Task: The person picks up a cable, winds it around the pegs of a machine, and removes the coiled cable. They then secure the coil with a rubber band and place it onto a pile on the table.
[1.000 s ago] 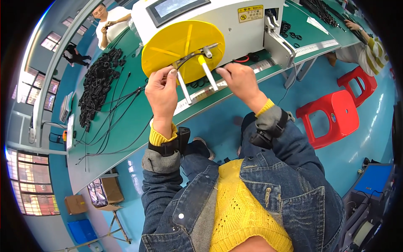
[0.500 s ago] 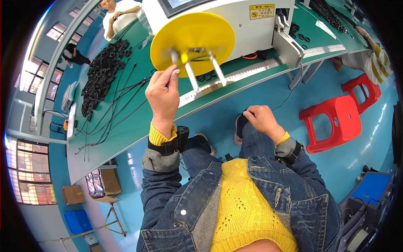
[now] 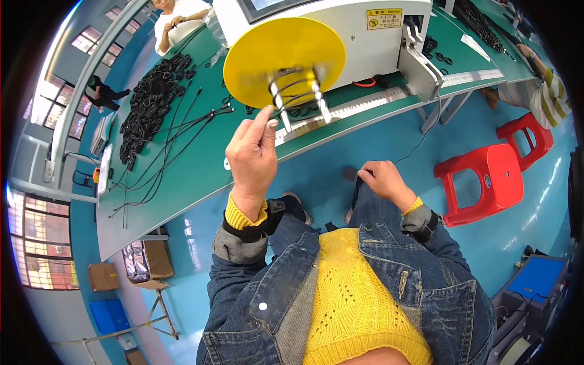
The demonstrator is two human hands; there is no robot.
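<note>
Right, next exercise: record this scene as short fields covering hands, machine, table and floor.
left hand: pinching thin black cable
right hand: curled beside a blue denim trouser leg; grip unclear
machine: white boxy casing, round yellow disc
disc front: cable looped around two slim white rods
table: green top, tangled black cord heap at left, metal ruler near front edge
floor: blue, two red plastic stools at right

Cable (image 3: 295,95) partly hidden by left hand (image 3: 253,155) — prongs (image 3: 323,107) blurred — screen (image 3: 274,5) cut off above.
</note>
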